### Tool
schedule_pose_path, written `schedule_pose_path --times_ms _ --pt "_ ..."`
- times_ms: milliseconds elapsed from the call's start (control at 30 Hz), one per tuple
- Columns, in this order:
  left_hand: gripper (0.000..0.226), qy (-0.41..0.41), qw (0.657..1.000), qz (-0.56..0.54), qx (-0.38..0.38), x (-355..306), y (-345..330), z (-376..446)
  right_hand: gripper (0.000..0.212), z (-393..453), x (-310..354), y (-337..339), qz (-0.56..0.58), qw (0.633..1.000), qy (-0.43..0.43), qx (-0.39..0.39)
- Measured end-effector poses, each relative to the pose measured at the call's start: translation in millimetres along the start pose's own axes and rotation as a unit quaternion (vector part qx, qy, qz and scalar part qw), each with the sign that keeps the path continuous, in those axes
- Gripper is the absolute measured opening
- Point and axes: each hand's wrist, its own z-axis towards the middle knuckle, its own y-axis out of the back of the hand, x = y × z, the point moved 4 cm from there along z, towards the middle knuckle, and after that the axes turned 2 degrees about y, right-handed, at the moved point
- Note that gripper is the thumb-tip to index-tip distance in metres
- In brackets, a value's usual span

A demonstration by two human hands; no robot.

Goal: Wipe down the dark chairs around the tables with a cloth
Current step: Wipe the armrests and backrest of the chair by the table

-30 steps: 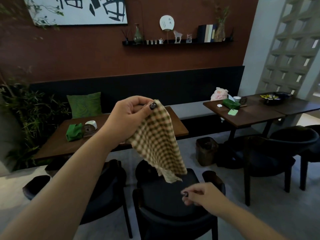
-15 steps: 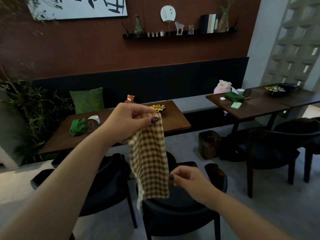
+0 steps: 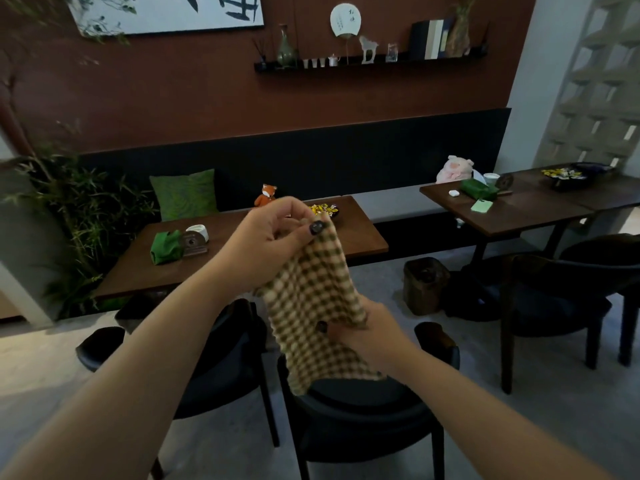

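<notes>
Now 2 hands (image 3: 277,233) (image 3: 367,336) grip 1 cloth (image 3: 318,306).

A rust-brown wall (image 3: 207,95) carries a white ink painting (image 3: 166,12) and a dark shelf (image 3: 370,64) of vases, books and a round fan; below runs a black bench back (image 3: 346,157) with a grey seat (image 3: 391,202) and a green cushion (image 3: 185,194); bamboo plants (image 3: 79,216) fill the left corner; a pale lattice screen (image 3: 599,81) stands right; the floor (image 3: 568,410) is grey concrete; the light is dim.
</notes>
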Motion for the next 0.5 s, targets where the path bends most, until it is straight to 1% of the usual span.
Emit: schedule_pose_path --times_ms 33,67,133,167,233,300,333,400,433,467,500 --pt "0.01 0.002 0.999 0.001 -0.032 2.1 4.7 -0.7 0.012 -5.7 -8.4 -0.5 0.033 0.999 -0.013 0.013" --pt "0.013 0.008 0.998 0.013 -0.066 5.8 10.4 -2.5 0.009 -13.7 -17.9 0.6 0.034 0.999 -0.018 0.019" --pt "0.018 0.034 0.991 0.052 -0.116 16.2 21.3 -9.6 0.022 -31.8 -36.1 6.3 0.018 0.999 -0.035 0.022" --pt "0.017 0.05 0.988 0.077 -0.126 23.0 25.2 -14.6 0.023 -40.1 -42.2 10.4 0.02 0.998 -0.052 0.029" --pt "0.014 0.084 0.981 0.134 -0.109 36.5 27.6 -25.7 0.018 -50.6 -48.2 22.5 -0.005 0.997 -0.072 0.033" --pt "0.009 0.14 0.975 0.157 -0.073 50.7 24.7 -37.6 0.01 -54.3 -43.0 37.5 -0.082 0.995 -0.059 0.019" --pt "0.008 0.171 0.97 0.158 -0.064 56.4 22.1 -44.0 0.01 -54.6 -37.4 44.6 -0.099 0.994 -0.054 0.014" --pt "0.013 0.214 0.965 0.132 -0.077 64.5 11.9 -55.5 0.03 -53.2 -22.2 57.6 -0.089 0.994 -0.066 0.003" --pt "0.015 0.23 0.964 0.093 -0.098 66.4 3.6 -60.5 0.036 -50.9 -18.4 63.8 -0.087 0.993 -0.084 0.002" --pt "0.017 0.251 0.959 0.039 -0.126 68.2 -5.8 -65.1 0.036 -48.7 -14.6 68.4 -0.075 0.992 -0.102 0.004" --pt "0.018 0.281 0.947 -0.02 -0.155 71.1 -16.5 -69.1 0.029 -47.3 -11.5 72.6 -0.052 0.991 -0.121 0.004"
